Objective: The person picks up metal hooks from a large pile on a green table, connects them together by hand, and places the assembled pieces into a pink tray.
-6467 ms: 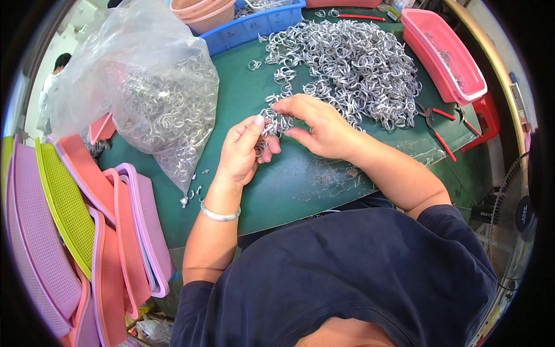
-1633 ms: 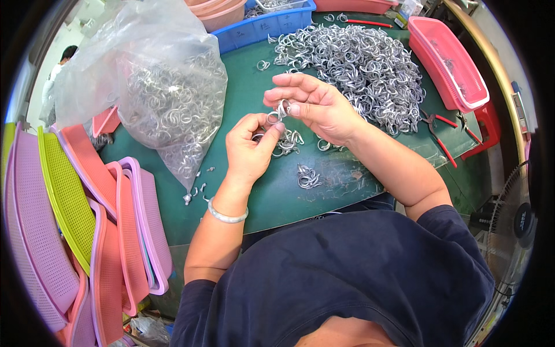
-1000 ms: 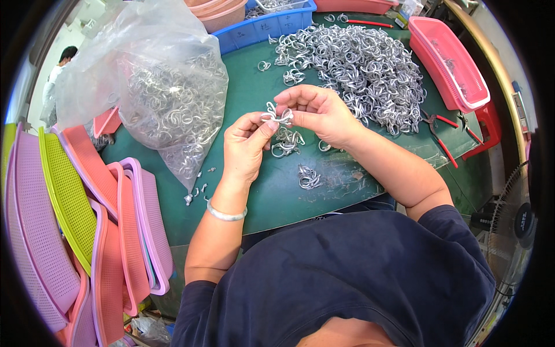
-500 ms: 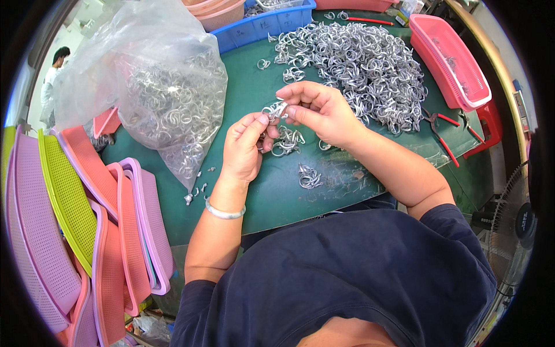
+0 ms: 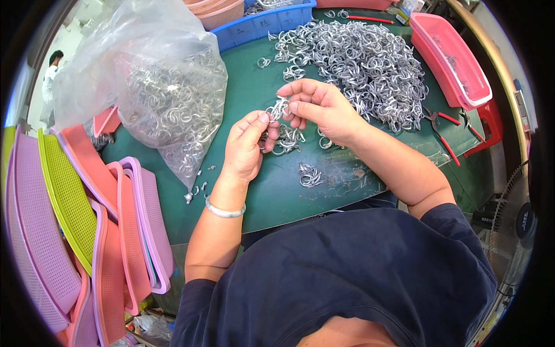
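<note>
- Metal rings (image 5: 278,109), a small linked cluster of silver loops, sit pinched between both hands above the green table (image 5: 272,191); I judge they are lifted clear of the surface so the loops can be turned and joined without snagging the loose ones below
- my left hand (image 5: 245,144) has thumb and forefinger closed on the lower end of the cluster; the other fingers curl loosely; a pale bangle (image 5: 224,210) circles the wrist
- my right hand (image 5: 321,107) closes its fingertips on the upper end, palm down, steadying it from above
- small ring bunches (image 5: 288,140) lie directly under the hands, and another bunch (image 5: 309,173) nearer my body; likely finished pieces set within easy reach
- a big heap of rings (image 5: 358,63) spreads just beyond the right hand
- a clear plastic bag (image 5: 156,92), knotted and bulging with more rings, slumps at the left
- a blue crate (image 5: 260,26) stands at the far edge; a pink tray (image 5: 451,63) runs along the right, red-handled pliers (image 5: 442,130) beside it
- pink, lilac and lime mesh trays (image 5: 75,220) are stacked on edge at the far left
</note>
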Motion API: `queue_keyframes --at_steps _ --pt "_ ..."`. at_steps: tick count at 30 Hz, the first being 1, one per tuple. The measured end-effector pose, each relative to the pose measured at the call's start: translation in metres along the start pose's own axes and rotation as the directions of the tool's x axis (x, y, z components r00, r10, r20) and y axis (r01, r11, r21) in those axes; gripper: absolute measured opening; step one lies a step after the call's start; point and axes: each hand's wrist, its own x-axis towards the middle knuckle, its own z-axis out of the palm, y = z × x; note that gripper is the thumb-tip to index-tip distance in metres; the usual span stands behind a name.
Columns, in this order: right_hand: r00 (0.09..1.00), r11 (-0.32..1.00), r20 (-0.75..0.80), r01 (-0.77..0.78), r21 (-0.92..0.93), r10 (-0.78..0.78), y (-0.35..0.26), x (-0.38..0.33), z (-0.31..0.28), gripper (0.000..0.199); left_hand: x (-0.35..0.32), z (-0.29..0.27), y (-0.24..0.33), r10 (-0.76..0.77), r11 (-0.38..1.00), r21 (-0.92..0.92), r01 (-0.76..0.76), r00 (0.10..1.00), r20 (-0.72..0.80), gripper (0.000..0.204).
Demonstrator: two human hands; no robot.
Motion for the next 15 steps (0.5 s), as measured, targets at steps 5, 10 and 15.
queue_keyframes --at_steps 5,10,15 --pt "1.0 0.999 0.003 -0.028 0.025 0.028 0.0028 0.002 -0.0034 0.023 0.0002 -0.0006 0.0001 -0.012 1.0 -0.01 0.012 1.0 -0.009 0.021" --pt "0.999 0.999 0.008 -0.043 0.017 0.043 0.0025 0.0022 -0.0032 0.024 -0.0002 -0.0007 0.0027 -0.048 0.998 -0.027 0.048 0.999 0.0 0.021" --pt "0.988 0.975 -0.009 0.152 -0.164 -0.155 0.007 0.0007 -0.0006 0.025 -0.0002 0.0011 0.0003 -0.018 0.999 -0.035 0.017 1.0 -0.016 0.02"
